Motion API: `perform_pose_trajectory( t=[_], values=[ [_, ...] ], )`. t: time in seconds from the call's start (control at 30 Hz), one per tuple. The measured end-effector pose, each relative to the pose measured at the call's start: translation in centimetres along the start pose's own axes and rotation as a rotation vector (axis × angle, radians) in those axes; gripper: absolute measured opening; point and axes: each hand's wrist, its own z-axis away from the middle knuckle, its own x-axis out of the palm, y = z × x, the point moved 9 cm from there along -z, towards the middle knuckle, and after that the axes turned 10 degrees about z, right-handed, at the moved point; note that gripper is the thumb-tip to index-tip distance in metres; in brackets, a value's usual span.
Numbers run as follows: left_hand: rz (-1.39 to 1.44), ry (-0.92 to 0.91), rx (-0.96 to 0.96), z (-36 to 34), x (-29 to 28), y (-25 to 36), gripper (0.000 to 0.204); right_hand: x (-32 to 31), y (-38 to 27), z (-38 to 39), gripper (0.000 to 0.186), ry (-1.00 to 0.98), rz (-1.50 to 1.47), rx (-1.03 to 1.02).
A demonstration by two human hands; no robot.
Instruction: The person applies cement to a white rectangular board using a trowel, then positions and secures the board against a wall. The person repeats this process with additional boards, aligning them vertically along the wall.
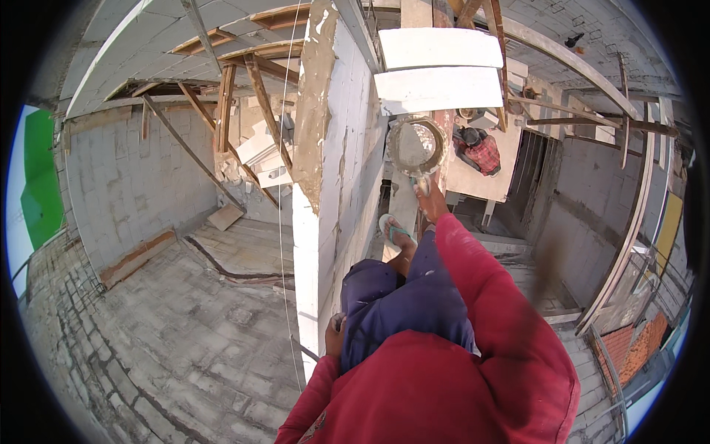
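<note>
My right hand (430, 203) is stretched forward, its fingers closed round a short pale handle (423, 184) at the near rim of a round bucket (397, 164). Grey wet mortar (411, 146) lies inside the bucket. Whether the handle belongs to a tool dipped in it or to the bucket itself, I cannot tell. My left hand (335, 337) is curled low beside my thigh, close to the top of the white block wall (307, 270); anything inside its fingers is hidden. Brown mortar (316, 111) coats the wall's far end.
Two white blocks (440, 70) lie beyond the bucket. A thin string (283, 222) runs along the wall's left side. Below on the right, a person in a checked shirt (484, 153) is bent over. Wooden props (270, 111) lean at left above a lower floor (200, 318).
</note>
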Motion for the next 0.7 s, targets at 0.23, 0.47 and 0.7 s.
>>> perform_pose_trajectory(
  t=[0.23, 0.47, 0.7],
  values=[
    [-0.147, -0.024, -0.003, -1.3, 2.0, 7.1, 0.031, -4.1, -1.0, -1.3, 0.06, -0.033, 0.488, 0.263],
    [-0.23, 0.037, -0.107, -0.7, 1.2, 2.9, 0.032, -3.5, 3.6, -10.9, 0.042, -0.24, 0.86, 0.308],
    [-0.241, 0.084, -0.211, -0.1, 0.6, -2.9, 0.034, 2.0, 9.9, -18.5, 0.043, -0.251, 0.979, 0.245]
  ],
)
